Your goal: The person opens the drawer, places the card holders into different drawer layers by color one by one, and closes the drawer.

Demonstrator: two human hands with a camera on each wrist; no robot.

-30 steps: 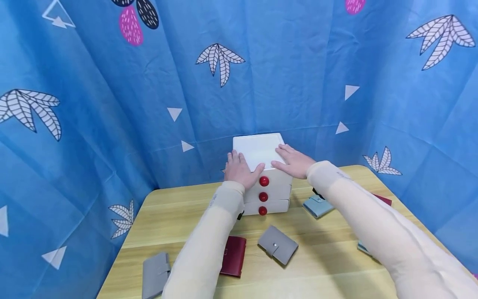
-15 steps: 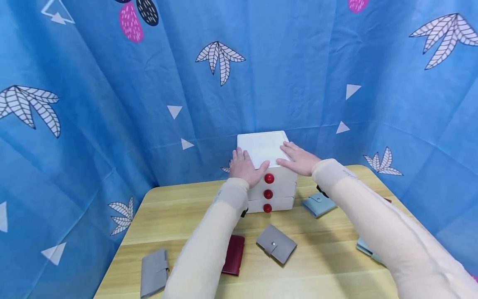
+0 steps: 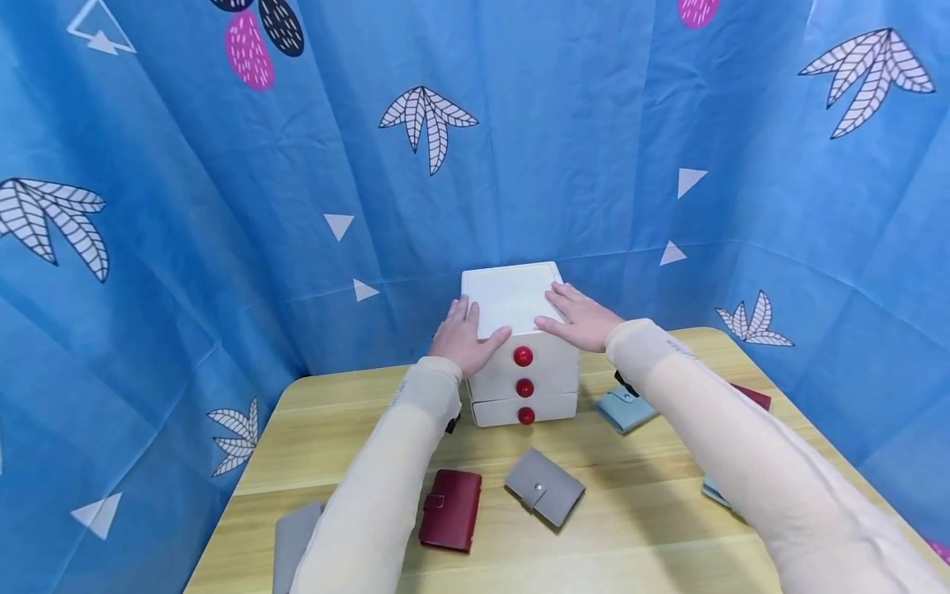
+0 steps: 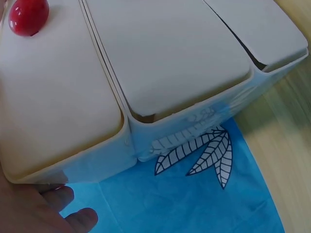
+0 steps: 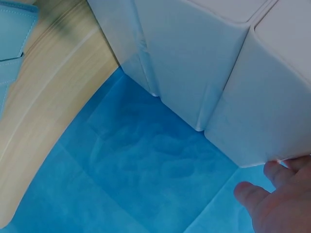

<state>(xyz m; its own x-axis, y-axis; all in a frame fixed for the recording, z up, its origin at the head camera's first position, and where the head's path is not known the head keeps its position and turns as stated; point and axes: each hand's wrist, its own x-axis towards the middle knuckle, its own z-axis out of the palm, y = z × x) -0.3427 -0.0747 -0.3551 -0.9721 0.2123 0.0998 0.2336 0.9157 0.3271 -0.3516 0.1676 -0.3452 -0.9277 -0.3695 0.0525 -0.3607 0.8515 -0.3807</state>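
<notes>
A small white drawer unit (image 3: 512, 299) with three stacked drawers stands at the back of the table. Red round knobs mark its fronts, the top knob (image 3: 523, 355) being nearest my hands. My left hand (image 3: 462, 340) rests along the top's left edge, fingers extended and thumb reaching over the front edge. On the opposite edge lies my right hand (image 3: 581, 322), its fingers spread over the top. In the left wrist view the drawer fronts (image 4: 170, 53) show narrow gaps at their rims. The right wrist view has right-hand fingers (image 5: 277, 172) at the unit's top edge.
In front lie a dark red wallet (image 3: 451, 511) and a grey snap wallet (image 3: 545, 487). Another grey wallet (image 3: 293, 540) is partly behind my left sleeve. A light blue wallet (image 3: 623, 408) sits right of the unit. A blue patterned curtain (image 3: 594, 165) hangs behind the table.
The drawer unit has shifted slightly to the right against the curtain. My left hand has eased leftward, uncovering more of the unit's front and of the dark red wallet.
</notes>
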